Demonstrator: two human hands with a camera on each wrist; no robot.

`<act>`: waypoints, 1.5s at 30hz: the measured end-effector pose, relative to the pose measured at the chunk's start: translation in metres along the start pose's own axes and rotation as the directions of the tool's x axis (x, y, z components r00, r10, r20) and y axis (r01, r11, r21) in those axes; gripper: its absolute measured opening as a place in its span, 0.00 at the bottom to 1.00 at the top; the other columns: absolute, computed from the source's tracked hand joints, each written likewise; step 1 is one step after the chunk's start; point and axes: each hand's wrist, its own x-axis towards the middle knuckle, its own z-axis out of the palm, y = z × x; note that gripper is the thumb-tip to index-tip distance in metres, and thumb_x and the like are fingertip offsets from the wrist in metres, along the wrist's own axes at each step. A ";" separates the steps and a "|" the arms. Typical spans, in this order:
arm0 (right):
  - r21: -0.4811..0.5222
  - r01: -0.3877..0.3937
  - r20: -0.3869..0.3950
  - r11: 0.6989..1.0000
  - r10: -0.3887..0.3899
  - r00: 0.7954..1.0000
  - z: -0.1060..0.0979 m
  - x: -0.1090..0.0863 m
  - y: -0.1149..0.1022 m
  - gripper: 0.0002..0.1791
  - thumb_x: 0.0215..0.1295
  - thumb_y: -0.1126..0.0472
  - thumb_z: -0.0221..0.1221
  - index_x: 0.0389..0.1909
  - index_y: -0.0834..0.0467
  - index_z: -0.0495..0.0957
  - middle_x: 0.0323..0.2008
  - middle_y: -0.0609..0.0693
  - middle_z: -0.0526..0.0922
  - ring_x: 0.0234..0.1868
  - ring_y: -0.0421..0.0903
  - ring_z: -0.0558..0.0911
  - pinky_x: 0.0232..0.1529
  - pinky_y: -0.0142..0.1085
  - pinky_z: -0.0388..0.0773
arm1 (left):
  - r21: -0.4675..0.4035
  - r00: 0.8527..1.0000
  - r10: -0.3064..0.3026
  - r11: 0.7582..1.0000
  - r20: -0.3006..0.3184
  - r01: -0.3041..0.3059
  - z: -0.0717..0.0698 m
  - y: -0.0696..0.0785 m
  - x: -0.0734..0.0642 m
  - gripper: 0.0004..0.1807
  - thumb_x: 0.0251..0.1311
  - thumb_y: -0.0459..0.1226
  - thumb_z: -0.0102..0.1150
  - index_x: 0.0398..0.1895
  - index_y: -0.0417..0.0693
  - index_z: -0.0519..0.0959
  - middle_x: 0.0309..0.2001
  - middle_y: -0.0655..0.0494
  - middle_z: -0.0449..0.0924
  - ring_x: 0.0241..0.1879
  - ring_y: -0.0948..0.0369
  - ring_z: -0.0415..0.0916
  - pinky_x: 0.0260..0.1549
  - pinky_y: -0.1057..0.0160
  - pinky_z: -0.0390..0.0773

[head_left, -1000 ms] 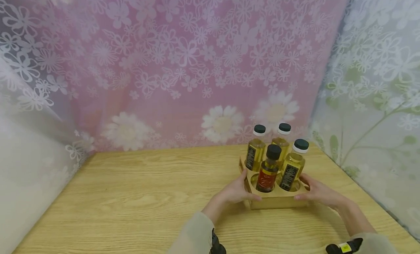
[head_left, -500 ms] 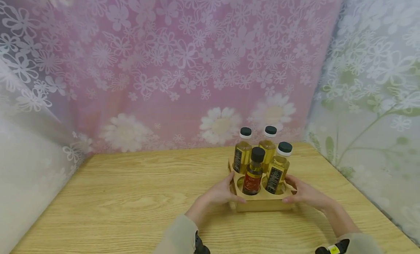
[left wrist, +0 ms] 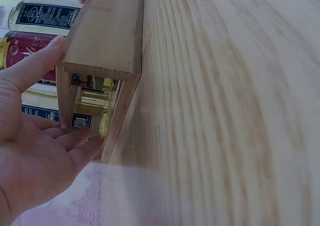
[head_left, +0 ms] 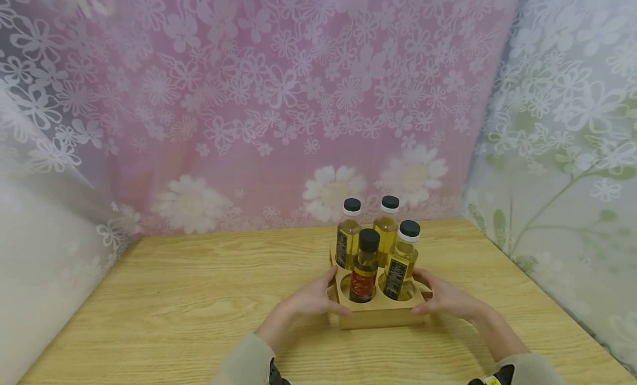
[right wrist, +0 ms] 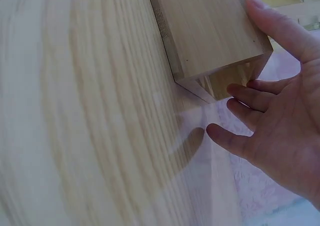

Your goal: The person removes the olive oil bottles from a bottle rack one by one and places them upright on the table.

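A light wooden bottle rack (head_left: 383, 319) with round holes stands on the table, gripped at both ends. My left hand (head_left: 309, 297) holds its left end, thumb on the front upper edge and fingertips inside the open side, as the left wrist view shows. At the other end my right hand (head_left: 450, 301) has its thumb over the top edge and some fingers at the side opening (right wrist: 227, 81). In the rack stand a dark-capped bottle with a red label (head_left: 362, 284), a front-right yellow oil bottle (head_left: 400, 266), a back-left one (head_left: 347, 242) and a back-right one (head_left: 385, 237).
The wood-grain table (head_left: 189, 307) extends left of the rack. Pink flowered cloth (head_left: 278, 125) hangs behind its back edge. Pale flowered sheets hang at the left (head_left: 45, 252) and right (head_left: 562, 208).
Both hands have moved the rack with its bottles leftward and slightly toward me across the table. The grip on both ends looks the same.
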 end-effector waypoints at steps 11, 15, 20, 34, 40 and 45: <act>-0.053 0.001 0.040 0.999 0.001 0.999 0.017 0.012 -0.017 0.53 0.53 0.59 0.67 0.68 0.73 0.42 0.66 0.75 0.46 0.62 0.75 0.55 0.57 0.61 0.60 | -0.008 0.999 0.018 1.000 0.032 -0.018 -0.022 -0.012 -0.019 0.59 0.46 0.41 0.72 0.72 0.39 0.39 0.71 0.41 0.46 0.68 0.48 0.50 0.62 0.49 0.58; -0.064 -0.012 0.051 0.998 0.015 0.999 0.022 0.017 -0.022 0.54 0.52 0.56 0.67 0.68 0.72 0.42 0.66 0.74 0.47 0.61 0.75 0.57 0.57 0.60 0.61 | -0.015 0.999 0.030 0.999 0.035 -0.029 -0.028 -0.017 -0.026 0.60 0.46 0.42 0.71 0.72 0.37 0.38 0.71 0.40 0.45 0.68 0.47 0.50 0.62 0.49 0.57; -0.080 -0.025 0.054 0.996 0.029 0.998 0.030 0.023 -0.028 0.54 0.52 0.54 0.68 0.68 0.71 0.43 0.66 0.73 0.49 0.61 0.74 0.58 0.57 0.60 0.61 | -0.037 0.998 0.040 0.999 0.041 -0.038 -0.037 -0.022 -0.034 0.60 0.47 0.42 0.71 0.72 0.36 0.37 0.71 0.40 0.42 0.68 0.46 0.49 0.62 0.49 0.57; -0.053 -0.051 0.044 0.997 0.053 0.998 0.051 0.039 -0.038 0.54 0.50 0.54 0.69 0.68 0.71 0.45 0.66 0.72 0.49 0.61 0.73 0.59 0.58 0.58 0.60 | -0.037 0.999 0.047 0.998 0.026 -0.046 -0.055 -0.030 -0.053 0.58 0.47 0.38 0.71 0.71 0.34 0.38 0.71 0.37 0.41 0.67 0.43 0.49 0.61 0.47 0.57; -0.054 -0.036 0.033 0.998 0.037 0.999 0.056 0.042 -0.042 0.54 0.50 0.54 0.69 0.68 0.71 0.45 0.66 0.72 0.50 0.61 0.73 0.60 0.58 0.58 0.61 | -0.040 0.998 0.049 0.998 0.031 -0.048 -0.059 -0.032 -0.056 0.58 0.48 0.37 0.70 0.71 0.33 0.38 0.71 0.36 0.40 0.67 0.41 0.48 0.62 0.46 0.56; -0.015 -0.022 0.030 1.000 0.023 0.999 0.058 0.041 -0.041 0.53 0.52 0.55 0.68 0.67 0.73 0.45 0.65 0.73 0.52 0.63 0.70 0.58 0.60 0.57 0.60 | 0.021 0.999 0.042 0.999 0.023 -0.042 -0.062 -0.031 -0.059 0.57 0.50 0.44 0.69 0.71 0.34 0.40 0.70 0.36 0.43 0.67 0.42 0.48 0.61 0.45 0.56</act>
